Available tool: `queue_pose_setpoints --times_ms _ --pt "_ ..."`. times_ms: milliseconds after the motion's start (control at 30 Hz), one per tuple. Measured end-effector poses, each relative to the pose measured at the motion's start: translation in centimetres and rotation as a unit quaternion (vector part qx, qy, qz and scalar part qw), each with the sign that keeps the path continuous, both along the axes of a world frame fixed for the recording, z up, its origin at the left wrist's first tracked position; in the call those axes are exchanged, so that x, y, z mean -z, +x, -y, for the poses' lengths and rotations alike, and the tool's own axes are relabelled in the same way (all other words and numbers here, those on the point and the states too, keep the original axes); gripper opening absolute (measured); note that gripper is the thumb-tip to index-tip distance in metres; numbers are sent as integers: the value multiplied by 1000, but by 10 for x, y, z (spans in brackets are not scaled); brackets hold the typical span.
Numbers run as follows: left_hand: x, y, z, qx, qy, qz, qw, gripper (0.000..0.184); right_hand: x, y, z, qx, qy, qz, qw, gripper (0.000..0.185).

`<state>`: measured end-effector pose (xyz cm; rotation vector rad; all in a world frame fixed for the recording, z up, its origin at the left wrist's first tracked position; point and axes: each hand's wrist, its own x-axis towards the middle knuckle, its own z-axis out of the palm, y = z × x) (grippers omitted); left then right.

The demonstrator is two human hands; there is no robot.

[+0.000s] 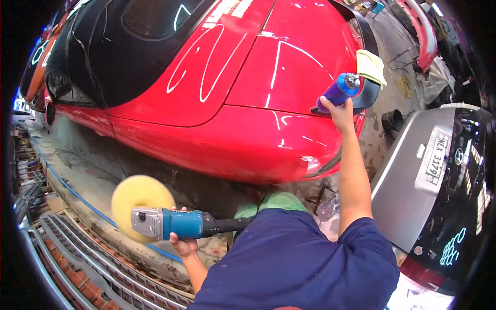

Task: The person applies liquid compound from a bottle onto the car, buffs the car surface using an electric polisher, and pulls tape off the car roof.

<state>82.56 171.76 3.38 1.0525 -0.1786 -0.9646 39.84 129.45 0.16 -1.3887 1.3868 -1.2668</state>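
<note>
My left hand (184,244) is wrapped round the body of a teal and grey power polisher (182,224), held low beside my body. Its round yellow foam pad (139,194) faces away to the left, apart from the car. With my right hand (338,111) I grip a blue bottle (338,93), tilted over the rear corner of a red car (217,134). White squiggled lines (206,77) run across the red panel. A pale yellow cloth (371,67) lies over the car's dark rear spoiler (368,95), close beyond the bottle.
A silver and black car rear (413,181) stands close on my right. Metal rails (103,263) lie on the left, with a blue hose (82,199) along the floor. A dark bucket (392,120) stands behind the red car, and a loose red bumper (421,36) is farther back.
</note>
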Motion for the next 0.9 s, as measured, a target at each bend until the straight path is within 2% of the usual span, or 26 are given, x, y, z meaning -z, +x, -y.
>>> queue_pose_setpoints --times_ms 100,133,233,267,400,500,533,567,633,667,700,767,833,900 --pt "-4 3 11 5 16 19 1000 104 -1 17 3 -96 32 11 995 48" --pt "-7 5 15 11 25 26 999 104 -8 28 6 -137 43 24 989 56" --pt "-13 13 15 8 44 53 998 103 0 45 40 -225 139 -52 963 61" --pt "-18 15 13 3 49 62 997 103 5 56 46 -214 129 -30 968 58" --pt "-29 6 13 -33 53 105 992 103 11 65 89 -278 134 -80 948 52" --pt "-24 11 2 -54 69 108 990 105 21 70 116 -317 165 -133 924 59" --pt "-26 7 3 -67 76 109 989 105 30 74 127 -333 157 -204 907 90" --pt "-23 -12 4 -76 77 120 987 105 45 54 126 -321 151 -244 903 101" --pt "-18 -15 -3 -102 84 110 985 104 23 68 116 -291 146 -337 883 125" --pt "-16 -16 -5 -107 85 106 985 103 23 72 117 -315 142 -367 863 143" --pt "-17 -17 -4 -106 87 105 985 103 32 75 114 -304 129 -377 865 125" --pt "-24 -22 -1 -102 88 106 985 102 40 80 115 -365 61 -448 814 100" --pt "-22 -23 -2 -109 95 112 983 101 40 80 106 -338 64 -414 843 82" --pt "-18 -20 -7 -115 94 111 983 101 40 76 104 -324 50 -419 847 86"
